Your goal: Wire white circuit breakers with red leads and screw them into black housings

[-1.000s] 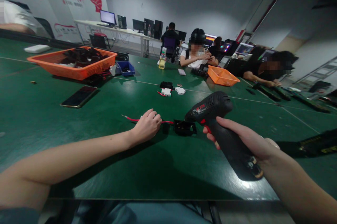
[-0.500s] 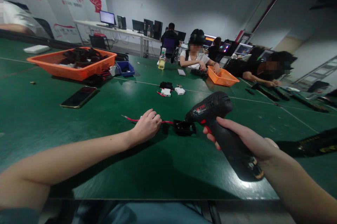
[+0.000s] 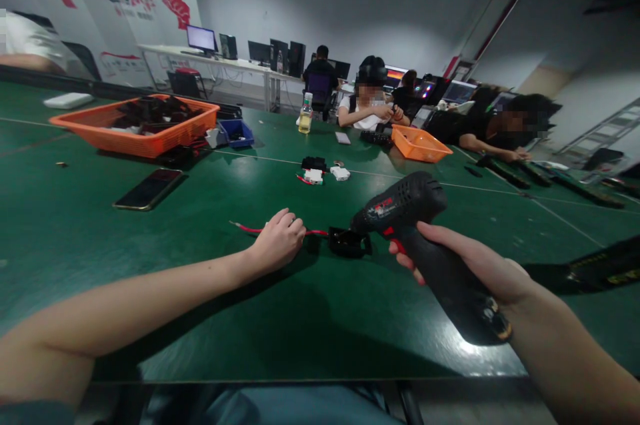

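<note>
My right hand [image 3: 475, 262] is wrapped round the grip of a black electric screwdriver [image 3: 420, 225], whose tip points down into a small black plastic part [image 3: 349, 242] on the green table [image 3: 200, 265]. My left hand [image 3: 277, 242] is closed, pinching the red wire [image 3: 245, 228] that runs from that part, its knuckles resting on the table just left of it.
A phone [image 3: 149, 188] lies at left. A large orange basket [image 3: 135, 122] of black parts and a blue bin [image 3: 235, 132] stand behind it. Small white and black parts [image 3: 320, 172], a bottle [image 3: 305, 115] and a second orange tray [image 3: 420, 144] sit farther off, with people seated beyond.
My hands and the screwdriver have hardly moved. The view has shifted slightly, and the seated person across the table has drawn a hand back from the orange tray.
</note>
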A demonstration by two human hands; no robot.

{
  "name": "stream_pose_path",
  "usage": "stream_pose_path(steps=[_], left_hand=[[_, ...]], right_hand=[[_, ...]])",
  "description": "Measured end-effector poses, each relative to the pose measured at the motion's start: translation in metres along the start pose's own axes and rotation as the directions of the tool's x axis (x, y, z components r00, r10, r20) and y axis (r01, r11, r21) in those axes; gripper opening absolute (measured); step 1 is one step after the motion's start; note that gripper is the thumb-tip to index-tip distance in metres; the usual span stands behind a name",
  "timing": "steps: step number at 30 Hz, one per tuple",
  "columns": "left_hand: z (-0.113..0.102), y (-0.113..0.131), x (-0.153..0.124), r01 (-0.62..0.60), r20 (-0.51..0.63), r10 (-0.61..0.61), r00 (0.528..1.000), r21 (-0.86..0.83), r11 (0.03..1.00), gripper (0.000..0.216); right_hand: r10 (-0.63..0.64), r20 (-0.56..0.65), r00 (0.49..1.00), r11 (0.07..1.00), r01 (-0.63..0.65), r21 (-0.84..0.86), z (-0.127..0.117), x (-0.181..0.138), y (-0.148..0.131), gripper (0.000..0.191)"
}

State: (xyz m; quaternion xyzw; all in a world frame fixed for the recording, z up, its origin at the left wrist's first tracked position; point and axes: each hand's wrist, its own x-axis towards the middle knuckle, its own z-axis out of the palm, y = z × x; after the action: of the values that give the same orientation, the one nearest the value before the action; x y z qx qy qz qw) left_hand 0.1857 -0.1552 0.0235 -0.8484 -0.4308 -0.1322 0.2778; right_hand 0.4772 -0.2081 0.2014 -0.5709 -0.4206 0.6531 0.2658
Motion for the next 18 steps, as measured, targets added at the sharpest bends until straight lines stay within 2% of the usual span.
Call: stream_pose_path(steps=[3, 6, 8, 10, 11, 13, 15, 18], left_hand=[[-0.002, -0.001, 0.0, -0.017, 0.002, 0.017, 1.0, -0.015, 1.0, 0.021], [-0.004, -0.001, 0.001, -0.01, 0.007, 0.01, 1.0, -0.023, 1.0, 0.022], [-0.004, -0.001, 0.001, -0.001, 0.017, 0.001, 1.0, -0.023, 1.0, 0.021], [-0.005, 0.0, 0.001, -0.003, 0.025, 0.004, 1.0, -0.021, 1.0, 0.018], [-0.005, 0.0, 0.002, -0.004, 0.03, 0.004, 1.0, -0.018, 1.0, 0.017], [-0.007, 0.001, 0.003, -0.002, 0.035, 0.003, 0.999, -0.01, 1.0, 0.017], [-0.008, 0.002, 0.003, 0.001, 0.038, -0.001, 0.999, -0.001, 1.0, 0.018], [-0.009, 0.003, 0.004, -0.005, 0.038, 0.005, 0.999, -0.001, 1.0, 0.02]], right_hand=[[-0.103, -0.017, 0.995, 0.995, 0.103, 0.007, -0.009, 0.002, 0.0, 0.028], [-0.287, -0.03, 0.957, 0.956, 0.284, -0.071, -0.021, 0.019, 0.003, 0.034], [-0.421, -0.054, 0.905, 0.891, 0.402, -0.209, -0.029, 0.04, 0.008, 0.04], [-0.538, -0.102, 0.837, 0.77, 0.438, -0.465, -0.038, 0.067, 0.013, 0.045], [-0.595, -0.132, 0.793, 0.668, 0.397, -0.63, -0.042, 0.081, 0.017, 0.046], [-0.661, -0.2, 0.723, 0.459, 0.178, -0.871, -0.052, 0.106, 0.025, 0.046], [-0.64, -0.238, 0.731, 0.334, -0.015, -0.942, -0.062, 0.126, 0.034, 0.048], [-0.582, -0.27, 0.767, 0.247, -0.149, -0.957, -0.078, 0.143, 0.046, 0.051]])
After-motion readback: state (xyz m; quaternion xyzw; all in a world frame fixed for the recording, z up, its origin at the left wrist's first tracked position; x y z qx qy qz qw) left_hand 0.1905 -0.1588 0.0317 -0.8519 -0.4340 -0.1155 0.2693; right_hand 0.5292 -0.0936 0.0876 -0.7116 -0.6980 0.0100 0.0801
